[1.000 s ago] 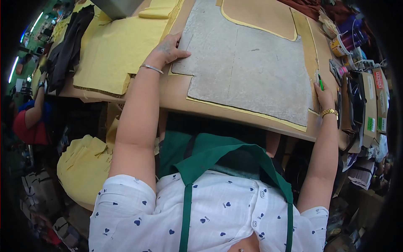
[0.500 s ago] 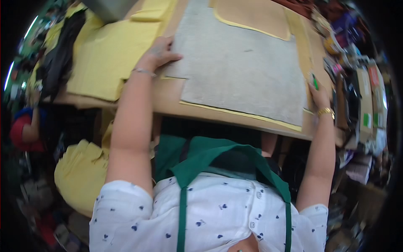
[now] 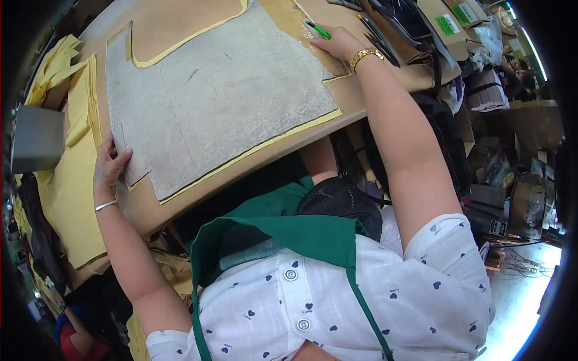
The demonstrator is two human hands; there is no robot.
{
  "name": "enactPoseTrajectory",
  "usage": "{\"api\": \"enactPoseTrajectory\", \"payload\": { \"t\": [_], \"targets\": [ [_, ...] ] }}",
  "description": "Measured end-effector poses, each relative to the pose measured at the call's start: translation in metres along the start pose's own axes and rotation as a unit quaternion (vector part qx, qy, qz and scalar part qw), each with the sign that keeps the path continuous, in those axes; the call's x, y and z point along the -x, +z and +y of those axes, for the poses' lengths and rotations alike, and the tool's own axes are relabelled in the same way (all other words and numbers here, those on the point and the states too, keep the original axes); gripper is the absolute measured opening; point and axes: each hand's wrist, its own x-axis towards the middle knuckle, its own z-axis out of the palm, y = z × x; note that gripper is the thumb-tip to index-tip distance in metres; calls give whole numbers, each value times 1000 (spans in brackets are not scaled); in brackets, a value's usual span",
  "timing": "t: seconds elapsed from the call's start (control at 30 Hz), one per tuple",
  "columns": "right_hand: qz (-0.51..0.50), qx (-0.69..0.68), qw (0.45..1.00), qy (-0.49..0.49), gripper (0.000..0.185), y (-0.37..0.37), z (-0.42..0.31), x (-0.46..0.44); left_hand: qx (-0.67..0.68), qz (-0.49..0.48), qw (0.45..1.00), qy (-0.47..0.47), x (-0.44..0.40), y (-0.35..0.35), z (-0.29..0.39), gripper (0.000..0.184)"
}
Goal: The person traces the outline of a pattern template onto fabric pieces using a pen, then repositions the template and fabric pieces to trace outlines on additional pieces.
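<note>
1. Change: the head view has swung; the grey panel (image 3: 211, 90) now lies slanted across it, on the table (image 3: 144, 212).
2. Left hand (image 3: 109, 167): open, thumb on the panel's left edge; judged steadying.
3. Right hand (image 3: 342, 43): narrow grip on green pen (image 3: 319, 30), beside the panel; tip contact unclear.
4. Hand placement appears unchanged; panel seemingly undisturbed.

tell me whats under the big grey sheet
Yellow material shows along the near edge of the grey sheet and around its cut-out, with brown tabletop beyond. Anything beneath the sheet's middle is covered.
</note>
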Motion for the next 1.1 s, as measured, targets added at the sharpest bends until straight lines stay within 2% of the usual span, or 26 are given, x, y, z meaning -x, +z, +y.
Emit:
{"api": "enactPoseTrajectory", "payload": {
  "t": [0.4, 0.57, 0.8, 0.97, 1.1],
  "targets": [
    [-2, -18, 1000, 8, 52, 4, 6, -3, -17, -4, 999, 32, -6, -5, -10, 60],
    [4, -19, 1000, 8, 52, 4, 4, 0, -8, 6, 1000, 16, 2, 1, 4, 60],
    [11, 15, 1000, 14, 52, 4, 2, -1, -20, 21, 1000, -2, 1, 0, 0, 61],
    [39, 39, 998, 5, 53, 12, 12, -9, -6, 0, 1000, 24, -1, -1, -2, 61],
    [19, -1, 1000, 2, 51, 5, 4, -1, 14, -9, 1000, 17, 2, 1, 1, 60]
  ]
}}
